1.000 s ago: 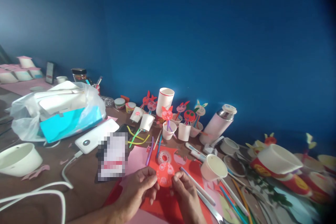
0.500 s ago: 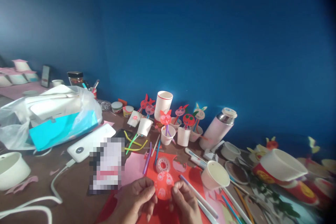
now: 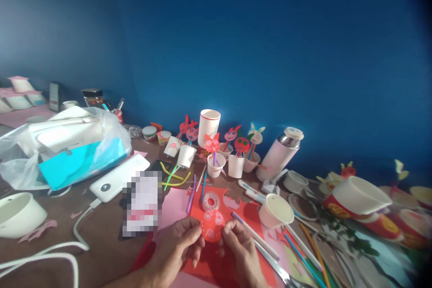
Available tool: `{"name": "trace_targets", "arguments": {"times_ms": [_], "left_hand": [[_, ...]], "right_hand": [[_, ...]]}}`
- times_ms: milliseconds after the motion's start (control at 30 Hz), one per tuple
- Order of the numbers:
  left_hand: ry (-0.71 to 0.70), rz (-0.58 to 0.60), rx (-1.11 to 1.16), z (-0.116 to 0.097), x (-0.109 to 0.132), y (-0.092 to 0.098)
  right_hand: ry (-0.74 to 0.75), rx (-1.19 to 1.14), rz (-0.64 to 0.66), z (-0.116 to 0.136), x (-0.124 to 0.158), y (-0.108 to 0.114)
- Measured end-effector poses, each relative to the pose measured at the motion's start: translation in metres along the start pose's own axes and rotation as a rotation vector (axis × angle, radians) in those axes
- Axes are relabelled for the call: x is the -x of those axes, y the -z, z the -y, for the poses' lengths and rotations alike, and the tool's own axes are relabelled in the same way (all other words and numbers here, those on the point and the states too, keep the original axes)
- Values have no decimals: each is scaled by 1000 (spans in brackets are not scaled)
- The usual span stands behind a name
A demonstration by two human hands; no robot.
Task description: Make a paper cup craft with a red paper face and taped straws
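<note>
Between my two hands is a round red paper face [image 3: 213, 229] with pale drawn eyes and a mouth. My left hand [image 3: 184, 239] pinches its left edge between thumb and fingers. At its right edge, my right hand [image 3: 240, 244] grips it the same way. Beneath lies a sheet of red paper [image 3: 202, 261]. A roll of clear tape [image 3: 211, 201] rests just beyond the face. To the right of my right hand stands a white paper cup [image 3: 276, 211], beside a pale straw [image 3: 256, 236] and scissors [image 3: 283, 272].
Small cups with paper animal heads on straws, such as one red cat head [image 3: 212, 143], line the wall. A pink thermos [image 3: 280, 150] leans in view at right. Left are a plastic bag [image 3: 114, 130], a white power bank [image 3: 118, 180] and its cable [image 3: 77, 236]. Bowls [image 3: 361, 195] crowd the right.
The view has tilted down slightly, so the table things sit higher in the picture. Both hands still hold the red paper face in nearly the same pose.
</note>
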State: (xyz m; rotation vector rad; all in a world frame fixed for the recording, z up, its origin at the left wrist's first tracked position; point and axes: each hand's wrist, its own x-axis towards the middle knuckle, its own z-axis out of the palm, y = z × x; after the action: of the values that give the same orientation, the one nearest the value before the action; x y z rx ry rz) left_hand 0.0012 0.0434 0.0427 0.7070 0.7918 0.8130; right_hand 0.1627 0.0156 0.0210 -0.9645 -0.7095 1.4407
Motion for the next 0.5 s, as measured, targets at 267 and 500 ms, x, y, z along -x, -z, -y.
{"name": "trace_targets", "arguments": {"times_ms": [267,500], "left_hand": [[12,17,-9,3,-1,2],[20,1,-13,-2,1,-2]], "right_hand": [[-17,-19,1,0,1,1],[-34,-19,18,1,1,0]]}}
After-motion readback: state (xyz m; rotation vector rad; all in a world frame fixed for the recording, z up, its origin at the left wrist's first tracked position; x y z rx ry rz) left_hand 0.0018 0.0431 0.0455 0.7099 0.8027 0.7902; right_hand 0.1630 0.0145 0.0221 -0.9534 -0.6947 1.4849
